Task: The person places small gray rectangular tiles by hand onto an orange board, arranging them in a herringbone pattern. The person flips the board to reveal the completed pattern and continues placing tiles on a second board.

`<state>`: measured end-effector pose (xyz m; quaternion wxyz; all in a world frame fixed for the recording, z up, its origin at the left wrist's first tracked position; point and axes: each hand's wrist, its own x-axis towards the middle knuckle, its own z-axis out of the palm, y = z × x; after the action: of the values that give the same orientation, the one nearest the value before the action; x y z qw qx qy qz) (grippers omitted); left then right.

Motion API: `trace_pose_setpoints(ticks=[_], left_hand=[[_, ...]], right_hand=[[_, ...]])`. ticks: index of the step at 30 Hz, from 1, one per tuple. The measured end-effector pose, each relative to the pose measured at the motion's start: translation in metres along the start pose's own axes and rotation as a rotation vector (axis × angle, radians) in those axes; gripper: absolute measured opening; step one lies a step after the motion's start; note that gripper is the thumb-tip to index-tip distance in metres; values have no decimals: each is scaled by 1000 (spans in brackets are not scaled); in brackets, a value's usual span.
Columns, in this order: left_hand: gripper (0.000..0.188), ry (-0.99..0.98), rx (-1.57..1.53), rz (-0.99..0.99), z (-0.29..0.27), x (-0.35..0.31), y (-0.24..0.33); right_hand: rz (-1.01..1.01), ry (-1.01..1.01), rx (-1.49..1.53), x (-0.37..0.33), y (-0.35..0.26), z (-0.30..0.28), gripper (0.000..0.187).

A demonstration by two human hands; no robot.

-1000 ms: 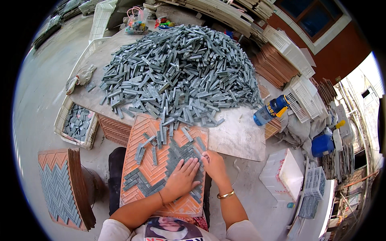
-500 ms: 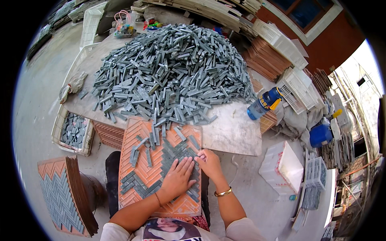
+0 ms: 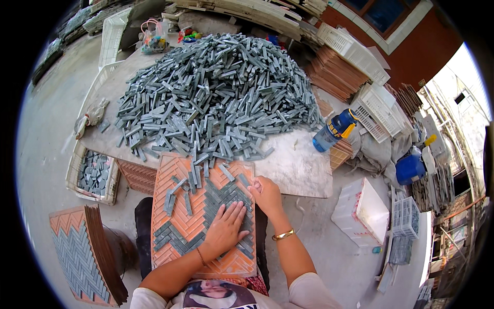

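An orange grooved tray (image 3: 170, 252) lies across my lap, its upper end against the table edge. Narrow grey-green stone strips (image 3: 177, 239) fill part of its grooves in a herringbone pattern. My left hand (image 3: 225, 226) rests flat on the laid strips, fingers stretched out. At the tray's right edge, my right hand (image 3: 266, 195) is closed in a pinch near a slanting loose strip (image 3: 243, 179); what its fingertips hold, if anything, I cannot make out. More loose strips (image 3: 188, 203) lie on the tray's upper left part.
A large heap of stone strips (image 3: 221, 92) covers the table (image 3: 293, 172). A blue bottle (image 3: 334, 130) stands at its right. Left are a crate of stone pieces (image 3: 72, 177) and a stack of trays (image 3: 95, 247) with a filled one on top. A white foam box (image 3: 358, 213) sits right.
My right hand has moved a little up along the tray's right edge, still pinched. My left hand stays flat on the strips. The whole view has shifted slightly.
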<state>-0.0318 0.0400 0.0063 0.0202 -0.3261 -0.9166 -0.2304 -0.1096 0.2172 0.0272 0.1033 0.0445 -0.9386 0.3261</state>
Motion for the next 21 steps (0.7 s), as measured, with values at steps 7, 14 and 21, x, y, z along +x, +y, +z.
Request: trace_pose_setpoints(ticks=[7,14,21], left_hand=[[71,12,27,-16,-3,15,-13],[71,10,47,-18,-1,14,-15],[71,7,68,-12,-1,16,-13]], right_hand=[[199,-126,298,8,21,8,22],[-85,-174,146,-8,14,-5,19],[-82,16,2,-14,-1,12,15]])
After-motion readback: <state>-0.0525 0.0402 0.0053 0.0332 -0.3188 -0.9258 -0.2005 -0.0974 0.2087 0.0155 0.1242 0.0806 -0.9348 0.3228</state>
